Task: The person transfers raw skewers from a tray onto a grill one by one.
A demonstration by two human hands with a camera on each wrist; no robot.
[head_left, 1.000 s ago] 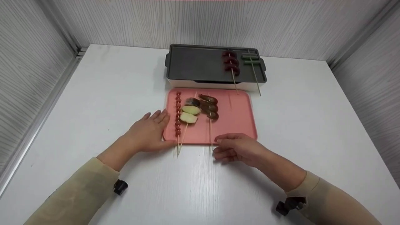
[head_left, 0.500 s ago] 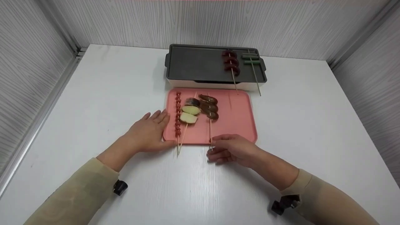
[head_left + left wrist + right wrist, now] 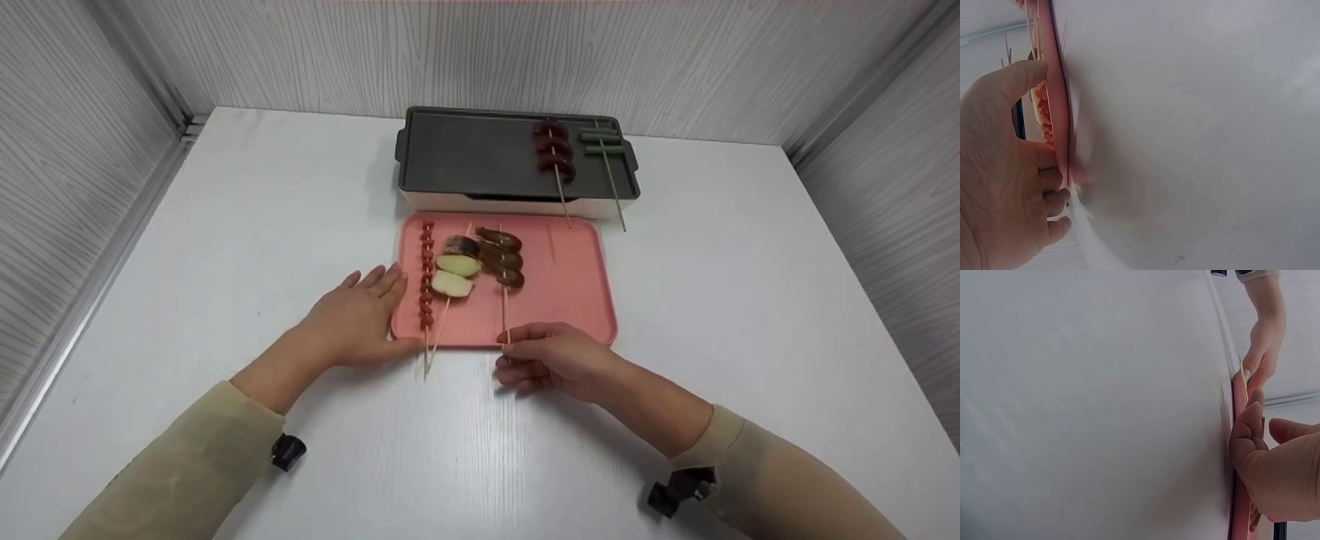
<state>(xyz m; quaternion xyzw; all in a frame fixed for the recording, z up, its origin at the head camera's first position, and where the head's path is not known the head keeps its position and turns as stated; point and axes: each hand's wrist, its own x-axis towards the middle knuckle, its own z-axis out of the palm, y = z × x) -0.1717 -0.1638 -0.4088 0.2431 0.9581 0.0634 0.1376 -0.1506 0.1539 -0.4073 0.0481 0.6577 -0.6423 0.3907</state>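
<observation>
A pink tray [image 3: 574, 300] lies in the middle of the white table. On it, from left to right, are a skewer of small red pieces [image 3: 427, 277], a skewer with pale slices and a dark piece [image 3: 452, 283], and a shrimp skewer [image 3: 510, 259]. My left hand [image 3: 352, 319] rests on the tray's left edge, fingers extended, thumb by the front left corner. At the tray's front edge, my right hand [image 3: 559, 360] has its thumb and curled fingers around the handle end of the shrimp skewer. In the right wrist view, the stick end [image 3: 1263, 424] shows between thumb and fingers.
Behind the tray stands a dark grill plate [image 3: 472, 154] on a light base. At its right end lie a skewer of dark red curled pieces [image 3: 553, 148] and a skewer of green pieces [image 3: 603, 142], their sticks projecting over the front. Walls enclose the table's back and sides.
My right hand has moved slightly left to the shrimp skewer's handle, and its thumb and fingers have come together around the stick. The left hand and the tray have stayed in place.
</observation>
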